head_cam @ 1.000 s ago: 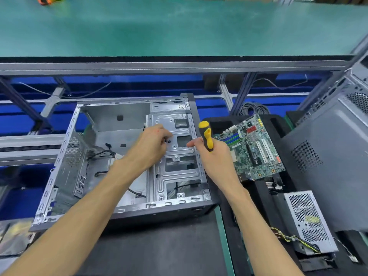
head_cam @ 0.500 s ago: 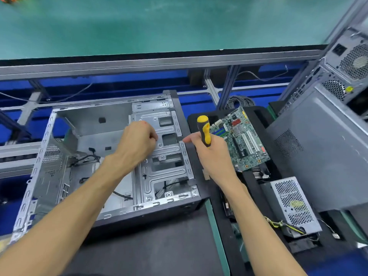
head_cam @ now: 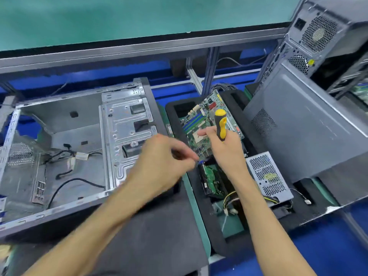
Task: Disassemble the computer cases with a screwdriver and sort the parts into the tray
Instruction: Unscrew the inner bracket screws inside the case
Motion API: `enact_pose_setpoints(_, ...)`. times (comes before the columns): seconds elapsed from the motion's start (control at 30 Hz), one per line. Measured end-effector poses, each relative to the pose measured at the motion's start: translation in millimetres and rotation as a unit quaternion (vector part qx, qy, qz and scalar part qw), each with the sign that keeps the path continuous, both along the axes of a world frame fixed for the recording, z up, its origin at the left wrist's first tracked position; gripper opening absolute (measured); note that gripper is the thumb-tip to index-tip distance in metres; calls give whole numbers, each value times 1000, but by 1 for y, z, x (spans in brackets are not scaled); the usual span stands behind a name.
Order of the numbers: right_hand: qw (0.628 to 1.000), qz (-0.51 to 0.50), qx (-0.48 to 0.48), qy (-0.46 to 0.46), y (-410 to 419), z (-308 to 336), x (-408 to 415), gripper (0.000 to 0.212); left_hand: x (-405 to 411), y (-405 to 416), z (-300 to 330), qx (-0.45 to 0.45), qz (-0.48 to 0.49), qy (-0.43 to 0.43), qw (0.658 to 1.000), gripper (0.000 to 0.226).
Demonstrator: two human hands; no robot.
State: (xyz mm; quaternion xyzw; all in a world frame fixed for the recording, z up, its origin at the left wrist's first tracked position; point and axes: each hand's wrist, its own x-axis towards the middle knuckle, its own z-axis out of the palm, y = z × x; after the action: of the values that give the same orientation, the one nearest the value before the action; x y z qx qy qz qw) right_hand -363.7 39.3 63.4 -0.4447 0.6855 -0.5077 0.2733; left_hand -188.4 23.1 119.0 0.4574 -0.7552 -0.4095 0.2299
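Lying on its side at the left of the counter (head_cam: 151,242), the opened computer case (head_cam: 65,156) is seen with its near rim and far-right corner post exposed; loose cables are visible on its floor. Just right of it the black tray (head_cam: 219,244) is set, holding the motherboard (head_cam: 201,124), a drive (head_cam: 212,181) and the perforated power supply (head_cam: 267,177). A second, closed case (head_cam: 302,136) leans against the tray's right side, narrowing the room there.

The left hand (head_cam: 161,166) is held above the case's right edge, fingertips drawn together; whether a screw is pinched cannot be told, owing to blur. The right hand (head_cam: 225,148) is clamped around the yellow-and-black screwdriver (head_cam: 220,123), handle upward, over the motherboard.

Since the earlier frame, both hands have been shifted rightward from the drive bracket (head_cam: 127,128) towards the tray. No writing is legible.
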Motion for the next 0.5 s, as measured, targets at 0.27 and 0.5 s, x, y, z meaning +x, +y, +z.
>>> enact_pose_setpoints(0.27, 997, -78, 27, 0, 63, -31, -48, 29, -74, 64, -126, 26, -112, -169, 979, 27)
enact_pose_setpoints(0.5, 996, -63, 63, -14, 109, -67, -52, 24, -96, 74, -176, 29, -107, -198, 974, 24)
